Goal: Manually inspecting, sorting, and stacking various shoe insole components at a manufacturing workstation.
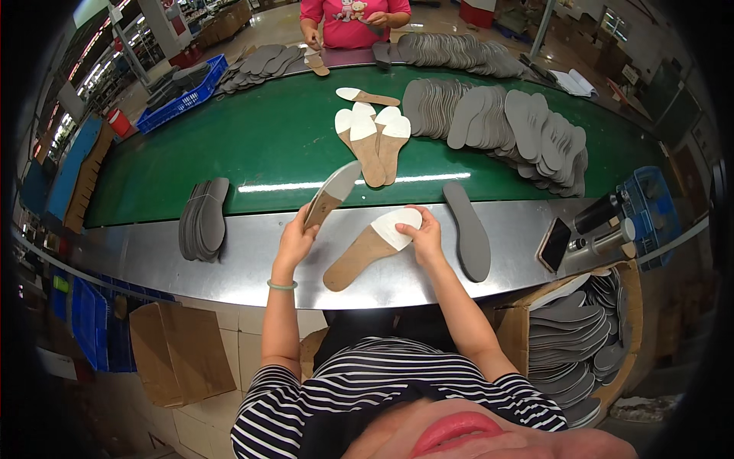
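Note:
My left hand [297,239] is closed on the heel end of a grey-edged insole [336,193], held tilted above the metal table edge. In my right hand [424,236], thumb on top, is a tan insole board [359,256] with a white toe part, its heel end pointing toward me on the left. Just right of that hand a single grey insole [468,233] lies across the metal edge. Beyond my hands, several tan boards with white toes [367,145] lie fanned out on the green belt.
Long rows of grey insoles [489,118] cover the belt's right side. A banded grey bundle [203,222] stands at left. Right are a phone [553,245], a bottle [598,214], a blue basket [650,214] and a carton of insoles [569,336]. A person in pink [355,23] works opposite.

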Demonstrator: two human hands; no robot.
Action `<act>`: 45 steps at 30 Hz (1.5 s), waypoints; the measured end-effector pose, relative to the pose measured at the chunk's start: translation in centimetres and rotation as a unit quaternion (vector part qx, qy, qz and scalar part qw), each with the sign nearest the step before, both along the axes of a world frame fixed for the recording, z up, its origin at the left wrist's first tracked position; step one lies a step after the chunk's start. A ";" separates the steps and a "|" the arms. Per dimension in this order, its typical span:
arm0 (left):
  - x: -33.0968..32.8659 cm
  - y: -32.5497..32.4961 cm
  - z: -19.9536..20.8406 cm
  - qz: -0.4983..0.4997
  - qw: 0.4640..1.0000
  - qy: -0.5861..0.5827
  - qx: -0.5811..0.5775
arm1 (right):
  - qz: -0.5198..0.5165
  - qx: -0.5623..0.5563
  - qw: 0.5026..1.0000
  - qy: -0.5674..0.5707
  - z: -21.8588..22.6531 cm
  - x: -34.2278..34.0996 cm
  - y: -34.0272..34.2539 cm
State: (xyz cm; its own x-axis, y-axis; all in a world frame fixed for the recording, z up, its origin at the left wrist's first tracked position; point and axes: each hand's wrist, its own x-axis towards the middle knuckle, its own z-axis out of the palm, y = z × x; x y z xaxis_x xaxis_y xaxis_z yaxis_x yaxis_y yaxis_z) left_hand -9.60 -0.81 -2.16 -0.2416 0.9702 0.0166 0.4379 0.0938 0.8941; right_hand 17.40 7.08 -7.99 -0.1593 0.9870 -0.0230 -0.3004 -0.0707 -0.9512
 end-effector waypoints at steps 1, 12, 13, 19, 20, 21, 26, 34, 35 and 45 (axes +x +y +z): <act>-0.4 -0.1 0.0 -0.017 0.994 -0.091 -0.061 | 0.024 0.004 0.998 0.053 2.0 0.3 -0.1; 4.7 -0.9 -2.3 -0.297 0.925 -0.209 -0.108 | -0.055 0.273 0.899 -0.337 4.0 2.0 -0.7; 4.3 -0.9 -1.9 -0.317 0.918 -0.199 -0.132 | -0.054 0.276 0.898 -0.337 6.4 2.0 -1.6; 2.2 -0.3 3.2 -0.443 0.864 -0.022 -0.237 | 0.209 0.400 0.723 -0.523 10.3 1.5 -4.2; 2.2 -0.4 4.2 -0.445 0.863 -0.020 -0.240 | 0.208 0.397 0.726 -0.522 9.1 1.4 -4.0; 2.0 -0.4 5.3 -0.430 0.876 0.042 -0.214 | 0.342 0.281 0.784 -0.435 7.6 1.2 -3.5; -2.5 -1.7 2.8 -0.037 0.958 0.231 0.169 | 0.387 -0.056 0.915 -0.105 2.0 -1.1 -6.2; 3.0 -1.3 -2.5 0.028 0.953 -0.297 0.044 | 0.309 -0.158 0.932 -0.107 2.6 -4.0 -7.9; 2.2 -1.0 -2.9 0.027 0.953 -0.298 0.044 | 0.292 -0.100 0.921 -0.237 3.4 -3.0 -7.1; -5.6 1.2 -0.7 0.041 0.981 0.190 -0.018 | -0.117 0.175 0.728 -0.653 -0.6 10.6 2.7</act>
